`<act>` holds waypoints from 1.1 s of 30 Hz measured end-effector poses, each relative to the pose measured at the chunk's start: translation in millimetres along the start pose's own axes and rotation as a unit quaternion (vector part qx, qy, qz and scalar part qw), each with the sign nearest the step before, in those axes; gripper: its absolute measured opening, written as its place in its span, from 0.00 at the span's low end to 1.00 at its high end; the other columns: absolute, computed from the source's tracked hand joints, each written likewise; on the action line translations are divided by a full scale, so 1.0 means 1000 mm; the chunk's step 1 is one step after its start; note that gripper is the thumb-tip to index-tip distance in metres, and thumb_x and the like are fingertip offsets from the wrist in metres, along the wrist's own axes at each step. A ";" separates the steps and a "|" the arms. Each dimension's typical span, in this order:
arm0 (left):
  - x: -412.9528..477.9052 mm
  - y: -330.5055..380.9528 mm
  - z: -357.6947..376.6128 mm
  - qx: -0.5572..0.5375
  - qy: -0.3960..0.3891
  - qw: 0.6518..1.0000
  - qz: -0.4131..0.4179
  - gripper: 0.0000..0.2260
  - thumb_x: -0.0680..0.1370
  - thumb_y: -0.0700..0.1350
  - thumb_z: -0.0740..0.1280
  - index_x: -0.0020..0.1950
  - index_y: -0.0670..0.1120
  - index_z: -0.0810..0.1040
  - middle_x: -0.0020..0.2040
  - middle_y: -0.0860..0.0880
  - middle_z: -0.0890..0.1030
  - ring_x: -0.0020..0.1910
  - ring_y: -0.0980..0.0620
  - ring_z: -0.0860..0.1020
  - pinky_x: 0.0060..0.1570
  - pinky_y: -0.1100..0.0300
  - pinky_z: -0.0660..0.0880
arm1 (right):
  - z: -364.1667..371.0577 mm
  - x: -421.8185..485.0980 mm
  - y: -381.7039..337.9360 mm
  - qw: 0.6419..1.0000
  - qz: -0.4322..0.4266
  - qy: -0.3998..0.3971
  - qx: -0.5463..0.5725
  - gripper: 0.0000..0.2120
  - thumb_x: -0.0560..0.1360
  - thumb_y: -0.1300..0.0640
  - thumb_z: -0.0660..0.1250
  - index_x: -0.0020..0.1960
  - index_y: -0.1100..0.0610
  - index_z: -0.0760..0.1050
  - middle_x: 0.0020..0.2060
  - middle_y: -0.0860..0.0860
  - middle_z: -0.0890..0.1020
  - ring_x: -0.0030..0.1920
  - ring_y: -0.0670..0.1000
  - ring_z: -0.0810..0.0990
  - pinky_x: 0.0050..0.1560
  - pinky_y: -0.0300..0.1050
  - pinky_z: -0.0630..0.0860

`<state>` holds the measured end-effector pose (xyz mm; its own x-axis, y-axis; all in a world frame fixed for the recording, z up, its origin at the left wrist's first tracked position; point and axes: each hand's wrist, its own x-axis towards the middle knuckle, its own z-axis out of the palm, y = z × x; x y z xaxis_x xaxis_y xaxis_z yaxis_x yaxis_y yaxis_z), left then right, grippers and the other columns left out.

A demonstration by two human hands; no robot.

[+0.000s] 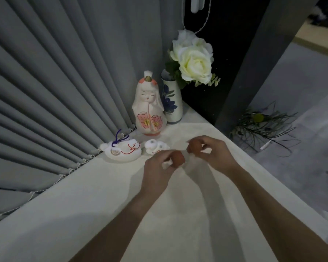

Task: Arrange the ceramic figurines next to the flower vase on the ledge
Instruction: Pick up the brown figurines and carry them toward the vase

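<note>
Up against the grey vertical blinds [55, 95], a tall white doll figurine [149, 108] with pink flowers stands touching a blue-and-white flower vase [172, 103] of white roses [194, 63] at the far end of the white ledge [102, 214], with a flat white figurine [122, 150] tied with purple cord and a small white figurine [155, 146] just in front of it. Nearer the camera, the left hand [159, 169] and the right hand [210, 150] each pinch a small reddish-brown rounded piece, fingers curled closed around it, above the ledge and close together.
</note>
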<state>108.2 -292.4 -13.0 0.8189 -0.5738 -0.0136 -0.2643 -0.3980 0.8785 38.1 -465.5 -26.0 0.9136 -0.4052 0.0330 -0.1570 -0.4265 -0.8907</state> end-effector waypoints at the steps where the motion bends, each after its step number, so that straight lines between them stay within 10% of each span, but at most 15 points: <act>1: 0.018 0.006 0.006 -0.001 0.003 1.000 0.008 0.14 0.67 0.32 0.72 0.48 0.46 0.83 0.44 0.56 0.83 0.46 0.52 0.81 0.52 0.59 0.77 | -0.006 0.011 0.002 1.000 0.003 0.018 0.003 0.13 0.66 0.68 0.72 0.49 0.56 0.79 0.45 0.49 0.83 0.46 0.47 0.80 0.47 0.35 0.74; 5: 0.078 0.015 0.033 0.023 0.010 1.000 -0.013 0.12 0.68 0.30 0.70 0.50 0.41 0.82 0.47 0.44 0.85 0.49 0.45 0.81 0.54 0.48 0.79 | -0.020 0.047 0.019 0.997 0.037 0.070 0.008 0.11 0.65 0.66 0.73 0.46 0.58 0.79 0.44 0.56 0.84 0.47 0.53 0.81 0.48 0.47 0.76; 12: 0.126 0.000 0.057 0.164 0.002 0.986 -0.036 0.14 0.69 0.39 0.74 0.54 0.43 0.82 0.49 0.41 0.85 0.49 0.43 0.82 0.50 0.53 0.77 | -0.020 0.082 0.053 0.995 0.082 0.064 -0.011 0.12 0.63 0.66 0.74 0.46 0.60 0.80 0.40 0.51 0.80 0.37 0.41 0.76 0.37 0.19 0.67; 18: 0.134 -0.009 0.063 0.091 -0.028 0.993 -0.074 0.12 0.69 0.30 0.71 0.51 0.38 0.81 0.48 0.37 0.83 0.46 0.48 0.78 0.51 0.56 0.77 | -0.015 0.090 0.063 0.994 0.109 0.017 0.017 0.10 0.67 0.69 0.70 0.47 0.60 0.79 0.38 0.51 0.79 0.40 0.48 0.77 0.42 0.40 0.73; 23: 0.134 -0.010 0.066 0.073 -0.027 0.992 -0.098 0.18 0.67 0.33 0.74 0.56 0.39 0.80 0.52 0.38 0.84 0.53 0.42 0.81 0.57 0.48 0.78 | -0.011 0.092 0.072 0.993 0.112 0.018 0.040 0.10 0.68 0.68 0.70 0.46 0.57 0.79 0.36 0.49 0.79 0.38 0.47 0.77 0.34 0.23 0.71; 33: 0.115 0.004 0.055 0.055 -0.020 0.994 -0.089 0.15 0.72 0.31 0.69 0.59 0.38 0.76 0.55 0.37 0.81 0.55 0.39 0.78 0.58 0.47 0.76 | -0.012 0.081 0.067 0.992 0.093 0.049 0.071 0.22 0.66 0.65 0.72 0.54 0.44 0.75 0.47 0.43 0.79 0.49 0.45 0.78 0.46 0.24 0.71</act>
<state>173.4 -399.6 -37.9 0.8369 -0.5151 -0.1850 -0.1739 -0.5708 0.8024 97.0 -537.1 -77.8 0.8320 -0.5458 -0.0994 -0.2578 -0.2218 -0.9404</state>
